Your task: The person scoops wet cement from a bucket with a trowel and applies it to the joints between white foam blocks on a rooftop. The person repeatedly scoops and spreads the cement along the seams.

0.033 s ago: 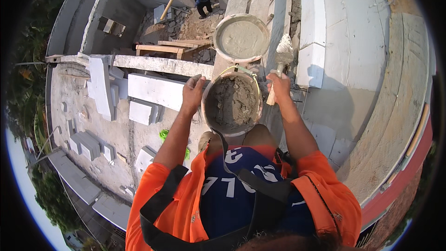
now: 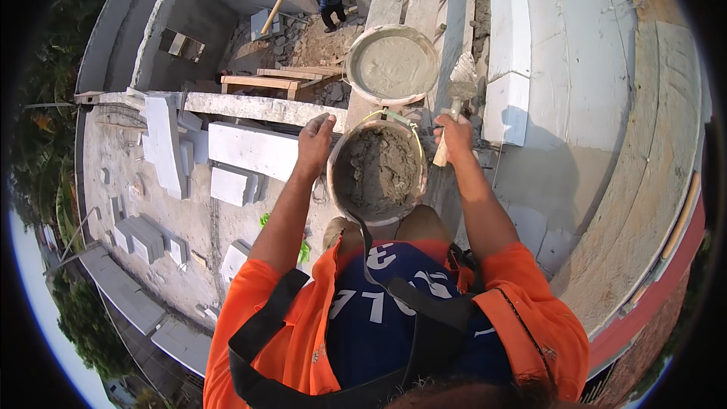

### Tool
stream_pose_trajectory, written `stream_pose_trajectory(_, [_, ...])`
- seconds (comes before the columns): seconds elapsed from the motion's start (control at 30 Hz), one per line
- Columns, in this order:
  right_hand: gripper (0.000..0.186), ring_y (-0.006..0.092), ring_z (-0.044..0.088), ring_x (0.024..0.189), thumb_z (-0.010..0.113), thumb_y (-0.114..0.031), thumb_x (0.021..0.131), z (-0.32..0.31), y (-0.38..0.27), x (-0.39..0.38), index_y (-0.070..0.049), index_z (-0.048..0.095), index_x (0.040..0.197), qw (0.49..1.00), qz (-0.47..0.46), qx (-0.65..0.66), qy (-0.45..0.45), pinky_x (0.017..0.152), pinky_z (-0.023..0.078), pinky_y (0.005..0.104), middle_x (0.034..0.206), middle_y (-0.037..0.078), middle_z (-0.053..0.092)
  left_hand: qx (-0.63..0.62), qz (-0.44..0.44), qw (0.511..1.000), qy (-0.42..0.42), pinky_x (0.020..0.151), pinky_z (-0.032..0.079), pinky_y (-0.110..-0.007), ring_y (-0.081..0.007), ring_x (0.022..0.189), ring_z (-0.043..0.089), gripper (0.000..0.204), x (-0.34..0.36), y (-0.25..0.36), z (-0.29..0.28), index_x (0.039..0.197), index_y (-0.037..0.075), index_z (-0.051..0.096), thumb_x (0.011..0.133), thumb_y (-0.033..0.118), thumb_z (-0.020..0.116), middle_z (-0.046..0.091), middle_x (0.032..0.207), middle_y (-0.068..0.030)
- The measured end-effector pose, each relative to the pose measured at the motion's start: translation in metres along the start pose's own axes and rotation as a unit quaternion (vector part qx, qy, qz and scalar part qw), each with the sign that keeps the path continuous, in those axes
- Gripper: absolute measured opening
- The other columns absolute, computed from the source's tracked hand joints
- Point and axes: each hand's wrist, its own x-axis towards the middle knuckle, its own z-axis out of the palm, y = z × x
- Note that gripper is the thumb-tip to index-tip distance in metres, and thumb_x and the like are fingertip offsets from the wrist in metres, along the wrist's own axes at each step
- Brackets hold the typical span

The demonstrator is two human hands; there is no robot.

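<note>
Closed round a trowel's handle, my right hand (image 2: 457, 140) is to the right of a bucket of thick grey mortar (image 2: 379, 170). The trowel (image 2: 463, 79) points away from me, its blade coated with pale mortar. My left hand (image 2: 316, 144) is at the left side of the same bucket, fingers partly stretched and nothing in them; whether it touches the rim I cannot tell. A yellowish handle crosses the bucket's far edge. Just beyond stands a second round bucket (image 2: 392, 64) with smoother, wetter grey mix.
White blocks (image 2: 254, 148) and cut pieces lie on the concrete floor at left. A block wall (image 2: 506, 45) and planks (image 2: 663, 144) are at right. Beyond a concrete beam (image 2: 257, 104) is a lower rubble-strewn area, where a person (image 2: 331, 4) stands near a wooden platform (image 2: 280, 79).
My left hand has shifted slightly away from me, its fingers a little straighter. My right hand and the trowel have moved slightly toward me.
</note>
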Motion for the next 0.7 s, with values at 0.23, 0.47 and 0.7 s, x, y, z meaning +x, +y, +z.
stream_pose_trajectory(0.23, [0.033,0.0248,0.069,0.085,0.076,-0.017,0.085,0.036,-0.043,0.110,0.000,0.071,0.113,0.996,-0.015,0.084,-0.028,0.076,0.059,0.0395,0.099,0.012,0.071,-0.222,-0.110,0.967,-0.061,0.112,0.047,-0.050,-0.0348,0.133,0.058,0.072,0.139,0.030,0.063,0.155,0.007,0.050,0.105,0.058,0.060,0.056,0.150,-0.0181])
stream_pose_trajectory(0.47, [0.033,0.0306,0.070,0.086,0.072,-0.008,0.081,0.046,-0.051,0.162,0.007,0.069,0.110,0.973,0.049,0.208,-0.083,0.079,0.060,0.0479,0.100,0.015,0.070,-0.157,-0.075,0.984,0.040,0.088,0.058,-0.042,-0.0249,0.107,0.068,0.056,0.181,0.036,0.095,0.142,0.004,0.061,0.108,0.048,0.059,0.067,0.128,-0.0118])
stream_pose_trajectory(0.7, [0.035,0.0298,0.069,0.091,0.071,-0.010,0.080,0.063,-0.087,0.183,0.003,0.066,0.112,0.965,0.010,0.223,-0.135,0.083,0.058,0.0454,0.104,0.014,0.068,-0.124,-0.027,0.991,0.034,0.077,0.053,-0.037,-0.0171,0.096,0.067,0.036,0.202,0.074,0.095,0.127,0.007,0.068,0.112,0.036,0.052,0.071,0.114,-0.0037])
